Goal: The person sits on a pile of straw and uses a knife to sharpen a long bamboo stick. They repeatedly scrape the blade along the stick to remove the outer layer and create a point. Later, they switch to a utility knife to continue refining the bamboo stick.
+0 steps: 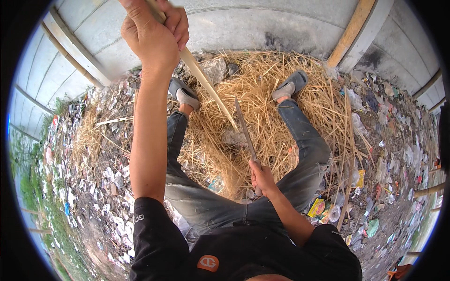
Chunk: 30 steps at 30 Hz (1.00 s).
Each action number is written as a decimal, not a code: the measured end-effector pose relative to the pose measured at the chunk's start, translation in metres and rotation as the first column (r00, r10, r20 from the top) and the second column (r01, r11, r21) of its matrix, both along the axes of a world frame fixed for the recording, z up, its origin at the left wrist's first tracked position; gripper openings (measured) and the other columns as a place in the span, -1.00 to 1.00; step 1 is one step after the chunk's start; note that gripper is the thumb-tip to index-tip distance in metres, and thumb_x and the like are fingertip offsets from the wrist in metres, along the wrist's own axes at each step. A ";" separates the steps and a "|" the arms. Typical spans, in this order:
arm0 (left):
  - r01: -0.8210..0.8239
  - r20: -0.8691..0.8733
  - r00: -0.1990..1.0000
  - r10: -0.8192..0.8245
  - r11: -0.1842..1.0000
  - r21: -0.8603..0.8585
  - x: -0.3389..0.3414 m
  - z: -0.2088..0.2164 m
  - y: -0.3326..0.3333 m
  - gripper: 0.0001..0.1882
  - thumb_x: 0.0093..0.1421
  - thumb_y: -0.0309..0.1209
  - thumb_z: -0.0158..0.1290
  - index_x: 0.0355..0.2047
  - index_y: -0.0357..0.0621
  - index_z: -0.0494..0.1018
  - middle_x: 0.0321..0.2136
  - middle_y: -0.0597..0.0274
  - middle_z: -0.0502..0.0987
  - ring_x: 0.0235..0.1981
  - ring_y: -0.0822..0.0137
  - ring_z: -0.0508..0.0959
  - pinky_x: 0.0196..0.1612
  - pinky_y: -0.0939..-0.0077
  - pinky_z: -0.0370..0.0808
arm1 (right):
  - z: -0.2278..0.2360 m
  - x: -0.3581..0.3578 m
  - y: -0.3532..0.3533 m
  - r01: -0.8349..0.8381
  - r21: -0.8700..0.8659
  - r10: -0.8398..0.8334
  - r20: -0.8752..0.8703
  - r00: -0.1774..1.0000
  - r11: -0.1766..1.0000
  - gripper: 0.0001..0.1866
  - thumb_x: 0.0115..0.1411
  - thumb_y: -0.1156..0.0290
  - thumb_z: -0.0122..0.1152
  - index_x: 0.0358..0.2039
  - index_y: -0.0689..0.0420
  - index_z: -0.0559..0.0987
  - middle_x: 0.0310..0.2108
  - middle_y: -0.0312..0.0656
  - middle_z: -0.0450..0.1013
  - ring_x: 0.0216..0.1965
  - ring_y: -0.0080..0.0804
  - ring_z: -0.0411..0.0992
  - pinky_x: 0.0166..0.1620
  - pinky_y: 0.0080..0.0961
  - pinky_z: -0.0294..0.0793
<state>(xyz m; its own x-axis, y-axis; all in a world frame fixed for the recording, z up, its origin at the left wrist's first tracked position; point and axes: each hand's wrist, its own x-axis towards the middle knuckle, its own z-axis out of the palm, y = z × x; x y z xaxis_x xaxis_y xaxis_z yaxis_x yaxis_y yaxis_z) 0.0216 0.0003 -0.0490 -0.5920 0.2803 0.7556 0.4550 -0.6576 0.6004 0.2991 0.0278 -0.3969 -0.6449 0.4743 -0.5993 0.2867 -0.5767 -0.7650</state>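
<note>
The room for moving is bounded by the wall point(234, 23) ahead and by two spread legs point(303, 140) at the sides; between these, a gap is left above the straw point(260, 77), into which one strip point(201, 75) and one knife point(245, 129) are pointed. The strip is gripped in the closed left hand point(150, 37), which is held high at the view's upper edge, where the strip's top is cut off; its lower end is slanted down to the right, just beside the blade; whether the two are touching cannot be told. The knife is gripped by its handle in the right hand point(263, 179), in front of the lap, with its tip pointed away from the body; two shoes point(291, 85) are planted on the straw, one on each foot; a pale stone point(213, 70) is seen near the left one. What looks like one clear cup point(333, 213) is seen by the right thigh, beside a yellow packet point(317, 207); its contents cannot be made out; litter point(384, 164) is strewn on both sides of the straw.
</note>
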 end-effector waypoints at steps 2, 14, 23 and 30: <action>0.007 -0.004 1.000 -0.007 1.000 0.015 0.003 0.000 0.003 -0.35 0.41 0.25 -0.31 -0.42 -0.12 0.31 -0.77 0.37 0.07 -0.79 0.51 0.06 -0.78 0.61 0.01 | -0.007 0.002 -0.009 0.027 -0.001 -0.027 0.028 0.999 1.000 -0.42 0.31 -0.05 0.23 -0.68 0.09 0.35 -0.74 -0.36 0.20 -0.74 -0.59 0.17 -0.63 -0.51 0.21; 0.155 0.092 0.984 -0.152 0.987 -0.027 -0.010 -0.003 -0.002 -0.41 0.43 0.21 -0.25 -0.48 -0.05 0.21 -0.75 0.43 0.01 -0.75 0.52 -0.03 -0.71 0.55 -0.11 | 0.127 -0.032 0.044 0.233 0.344 -0.042 -0.482 0.875 0.910 -0.38 0.41 -0.24 -0.12 -0.50 0.10 0.33 -0.73 -0.39 0.19 -0.75 -0.63 0.17 -0.66 -0.59 0.20; 0.185 0.159 0.971 -0.180 0.983 -0.016 -0.027 -0.026 -0.010 -0.33 0.33 0.35 -0.23 -0.52 -0.01 0.11 -0.77 0.44 -0.07 -0.77 0.53 -0.09 -0.72 0.52 -0.16 | -0.075 0.011 -0.029 0.142 -0.139 -0.112 0.208 0.972 0.980 -0.41 0.37 -0.21 0.02 -0.55 0.05 0.36 -0.74 -0.36 0.20 -0.76 -0.55 0.19 -0.66 -0.48 0.22; 0.063 0.202 0.978 -0.059 0.998 -0.012 -0.028 -0.018 -0.011 -0.34 0.38 0.30 -0.25 -0.52 -0.04 0.13 -0.75 0.44 -0.06 -0.76 0.53 -0.08 -0.70 0.53 -0.15 | 0.075 -0.019 0.052 0.219 0.201 -0.164 -0.256 0.953 0.955 -0.36 0.34 -0.28 0.00 -0.50 0.11 0.34 -0.72 -0.38 0.17 -0.75 -0.63 0.15 -0.66 -0.62 0.15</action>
<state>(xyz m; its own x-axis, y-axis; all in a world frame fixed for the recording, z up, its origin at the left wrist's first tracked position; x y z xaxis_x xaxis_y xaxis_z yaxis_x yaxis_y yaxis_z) -0.0068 -0.0111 -0.0665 -0.7128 0.3333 0.6171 0.2828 -0.6686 0.6878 0.2798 0.0797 -0.3215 -0.6371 0.7072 -0.3065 -0.0145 -0.4086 -0.9126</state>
